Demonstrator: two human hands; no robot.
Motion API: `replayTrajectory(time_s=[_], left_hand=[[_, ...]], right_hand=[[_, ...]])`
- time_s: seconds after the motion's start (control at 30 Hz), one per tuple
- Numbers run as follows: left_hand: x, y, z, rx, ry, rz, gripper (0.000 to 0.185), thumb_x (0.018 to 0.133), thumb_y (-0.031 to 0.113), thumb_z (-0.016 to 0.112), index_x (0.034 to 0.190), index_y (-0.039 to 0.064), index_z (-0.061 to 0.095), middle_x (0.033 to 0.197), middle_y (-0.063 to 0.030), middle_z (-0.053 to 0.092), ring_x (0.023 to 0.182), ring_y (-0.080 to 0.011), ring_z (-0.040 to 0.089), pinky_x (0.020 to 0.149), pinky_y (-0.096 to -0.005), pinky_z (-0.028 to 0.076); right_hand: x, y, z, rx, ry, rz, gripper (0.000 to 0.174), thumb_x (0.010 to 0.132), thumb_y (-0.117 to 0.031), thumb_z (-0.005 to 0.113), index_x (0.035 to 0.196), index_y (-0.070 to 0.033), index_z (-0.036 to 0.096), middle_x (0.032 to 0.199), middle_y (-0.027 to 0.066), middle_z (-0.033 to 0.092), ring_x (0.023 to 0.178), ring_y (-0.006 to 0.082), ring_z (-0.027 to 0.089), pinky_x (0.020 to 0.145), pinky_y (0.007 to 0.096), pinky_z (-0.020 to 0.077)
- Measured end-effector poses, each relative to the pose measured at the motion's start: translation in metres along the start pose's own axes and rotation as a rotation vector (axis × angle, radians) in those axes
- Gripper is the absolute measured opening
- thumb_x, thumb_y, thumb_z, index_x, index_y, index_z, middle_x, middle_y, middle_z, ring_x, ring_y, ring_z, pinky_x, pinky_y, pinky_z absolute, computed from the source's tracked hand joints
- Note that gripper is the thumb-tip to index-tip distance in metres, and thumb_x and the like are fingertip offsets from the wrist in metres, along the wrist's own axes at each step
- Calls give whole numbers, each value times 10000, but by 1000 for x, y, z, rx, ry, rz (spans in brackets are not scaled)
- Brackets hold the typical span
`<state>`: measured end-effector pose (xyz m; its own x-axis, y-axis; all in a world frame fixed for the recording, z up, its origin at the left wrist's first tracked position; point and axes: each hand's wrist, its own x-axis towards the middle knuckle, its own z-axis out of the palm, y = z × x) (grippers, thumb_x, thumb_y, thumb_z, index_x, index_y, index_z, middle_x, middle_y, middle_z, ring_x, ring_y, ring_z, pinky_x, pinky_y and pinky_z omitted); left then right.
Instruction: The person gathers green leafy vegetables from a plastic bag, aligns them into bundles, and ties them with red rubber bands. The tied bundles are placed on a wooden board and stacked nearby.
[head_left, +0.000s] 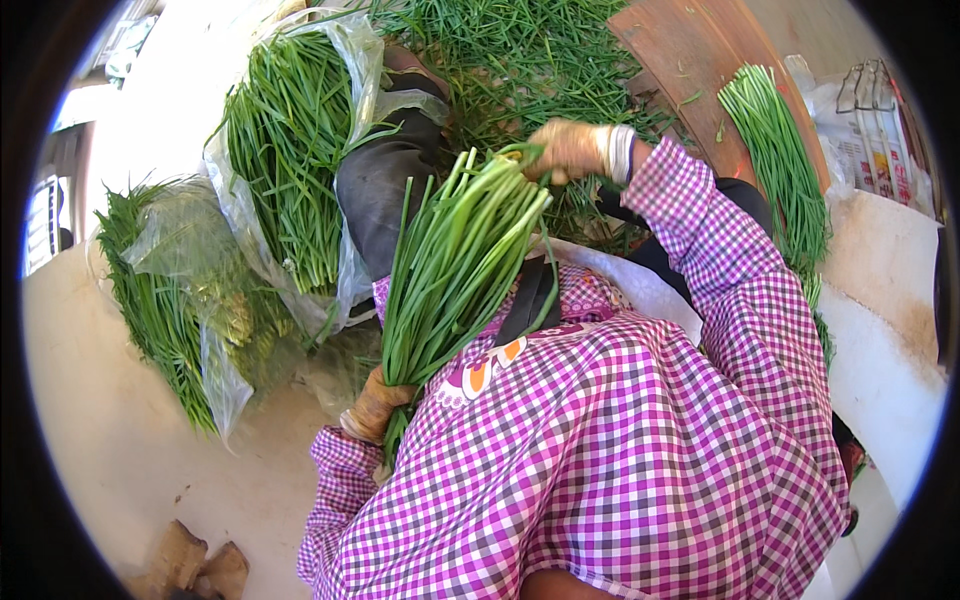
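Observation:
My left hand (379, 405), in a tan work glove, grips a large bunch of garlic chives (457, 270) around its leafy end. The bunch slants up across my lap, its pale stem ends toward the upper right. At those stem ends is my gloved right hand (574, 154), blurred, with its curled fingers close to a green strand. Whether the fingers are closed on that strand is unclear. One loose leaf hangs down from the bunch over a dark strap (532, 300).
Loose green leaves (517, 67) cover the ground ahead. Left of my leg stand chives in a clear plastic bag (289, 165), with another bagged bundle (180, 292) beside it. At right, a neat chive bundle (780, 150) lies on a brown board (690, 67). Wood pieces (180, 559) sit lower left.

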<state>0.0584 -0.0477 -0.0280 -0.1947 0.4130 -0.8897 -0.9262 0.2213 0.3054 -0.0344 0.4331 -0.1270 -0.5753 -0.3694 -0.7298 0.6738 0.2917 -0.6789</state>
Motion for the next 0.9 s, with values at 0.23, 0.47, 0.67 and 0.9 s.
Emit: replayTrajectory(time_s=[0.23, 0.47, 0.67, 0.9], left_hand=[[3, -8, -2, -54, -90, 26, 594, 730, 36, 823, 1284, 17, 610, 1236, -80, 667, 1093, -232, 629, 978, -382, 491], [-17, 88, 20, 135, 176, 190, 197, 679, -3, 709, 869, -24, 660, 673, -120, 635, 540, -195, 586, 494, -297, 471], [23, 97, -18, 191, -17, 306, 275, 794, 197, 767, 896, -20, 631, 637, -115, 591, 453, -193, 503, 428, -317, 415], [47, 86, -33, 243, 34, 318, 249, 801, 147, 736, 939, -32, 630, 667, -101, 606, 494, -195, 555, 448, -301, 468]], right_hand=[[-60, 15, -92, 228, 506, -127, 423, 920, -448, 671, 1150, -94, 692, 617, -35, 560, 461, 23, 425, 366, 203, 299], [-2, -26, 65, 638, 16, -530, 518, 825, -395, 778, 1204, -61, 658, 1076, 77, 715, 1032, 198, 651, 949, 347, 500], [-15, 0, 38, 659, 400, -374, 360, 856, -314, 739, 1050, -16, 683, 854, 55, 682, 596, 87, 552, 523, 199, 465], [-46, 68, 16, 854, 376, -145, 699, 866, -650, 639, 1032, 28, 668, 731, 22, 624, 474, 4, 429, 366, 146, 336]])
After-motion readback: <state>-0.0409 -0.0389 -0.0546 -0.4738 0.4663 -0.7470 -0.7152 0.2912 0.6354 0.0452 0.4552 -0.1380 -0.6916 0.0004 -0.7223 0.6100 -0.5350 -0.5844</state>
